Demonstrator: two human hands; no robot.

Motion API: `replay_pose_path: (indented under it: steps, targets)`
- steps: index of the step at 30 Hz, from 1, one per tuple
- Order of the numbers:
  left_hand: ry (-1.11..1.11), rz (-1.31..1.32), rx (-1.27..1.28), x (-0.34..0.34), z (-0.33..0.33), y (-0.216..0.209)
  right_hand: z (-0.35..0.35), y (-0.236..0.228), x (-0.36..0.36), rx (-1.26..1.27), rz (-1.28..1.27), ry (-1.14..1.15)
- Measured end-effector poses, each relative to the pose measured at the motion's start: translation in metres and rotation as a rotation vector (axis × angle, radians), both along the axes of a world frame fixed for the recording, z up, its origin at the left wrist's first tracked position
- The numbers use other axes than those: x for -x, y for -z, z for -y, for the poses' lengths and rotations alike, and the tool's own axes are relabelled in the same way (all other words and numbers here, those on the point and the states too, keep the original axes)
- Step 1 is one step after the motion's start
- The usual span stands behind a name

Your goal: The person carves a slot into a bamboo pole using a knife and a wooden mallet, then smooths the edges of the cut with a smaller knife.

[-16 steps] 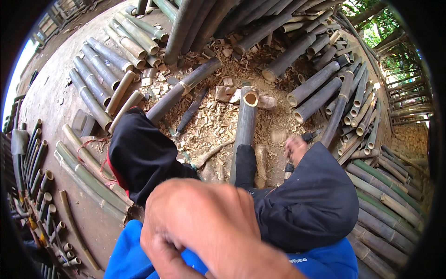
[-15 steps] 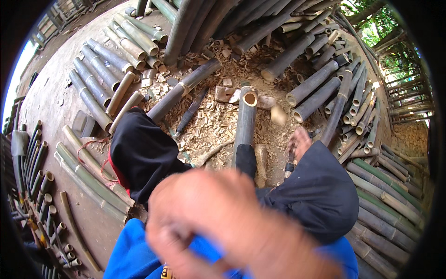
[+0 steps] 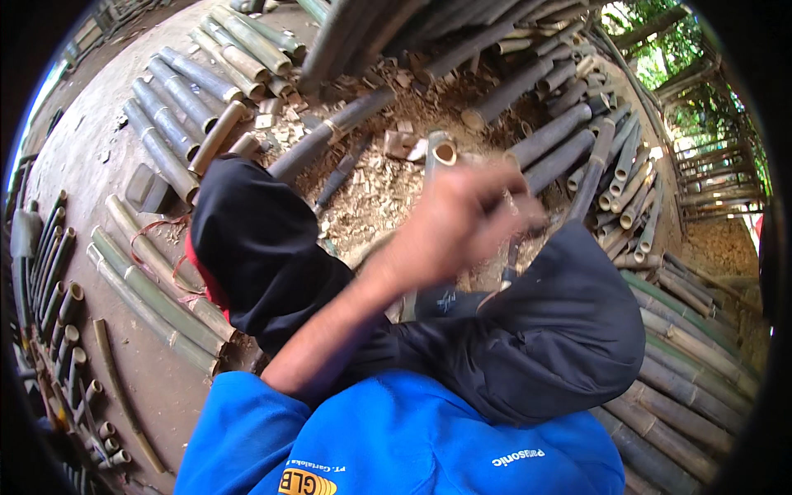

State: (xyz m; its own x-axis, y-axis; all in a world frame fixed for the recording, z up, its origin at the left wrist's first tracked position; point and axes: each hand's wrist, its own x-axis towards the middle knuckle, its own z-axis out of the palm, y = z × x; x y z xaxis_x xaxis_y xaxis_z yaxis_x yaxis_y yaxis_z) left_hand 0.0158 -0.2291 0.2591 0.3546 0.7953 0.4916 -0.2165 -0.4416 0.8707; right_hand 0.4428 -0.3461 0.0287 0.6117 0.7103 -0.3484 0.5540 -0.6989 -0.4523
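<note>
My left hand [image 3: 462, 216] reaches forward from the blue sleeve, over the gap between my dark-trousered knees. Its fingers are smeared by motion, so what they hold, if anything, cannot be made out. Just beyond it stands a bamboo tube [image 3: 443, 152] with a pale cut opening at its top; the hand and wrist hide its lower part. A dark tool handle [image 3: 511, 257] shows just below the fingers, partly covered. My right hand is out of view. On the chips left of the tube lies a long, narrow dark tool [image 3: 337, 183].
Wood chips [image 3: 375, 194] cover the ground ahead, with a thick bamboo pole [image 3: 330, 134] lying across them. Cut bamboo tubes lie at the left [image 3: 157, 140] and in piles at the right [image 3: 631, 177]. Longer poles [image 3: 685, 363] lie beside my right knee [image 3: 569, 322].
The hand blurred close in front of my body is gone from there. My left arm now stretches forward toward the bamboo tube. The view has shifted slightly.
</note>
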Motion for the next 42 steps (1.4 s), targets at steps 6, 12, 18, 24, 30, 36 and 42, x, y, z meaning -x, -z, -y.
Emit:
replay_pose_path:
  steps: [6,12,18,24,30,36,42]
  targets:
    - [-0.463,0.151,0.506,-0.001,-0.117,0.057,0.009,0.061,0.018,0.176,0.379,-0.167]
    - [-0.318,-0.59,0.431,-0.062,-0.214,0.171,-0.017,0.056,0.028,0.336,0.324,-0.147]
    - [0.081,-0.96,0.326,-0.094,-0.251,0.263,-0.027,0.035,0.035,0.212,0.068,-0.016]
    - [0.173,-0.991,0.377,-0.074,-0.259,0.251,-0.083,-0.032,0.076,-0.205,-1.557,0.641]
    - [-0.195,-0.501,0.572,-0.07,-0.249,0.239,-0.16,-0.066,0.119,-0.195,-1.501,0.224]
    - [-0.001,0.201,1.26,-0.055,-0.174,0.217,-0.187,-0.065,0.146,-0.327,-0.472,-0.484]
    - [0.391,0.674,1.486,-0.076,-0.133,0.219,-0.207,-0.093,0.144,-0.315,0.05,-0.939]
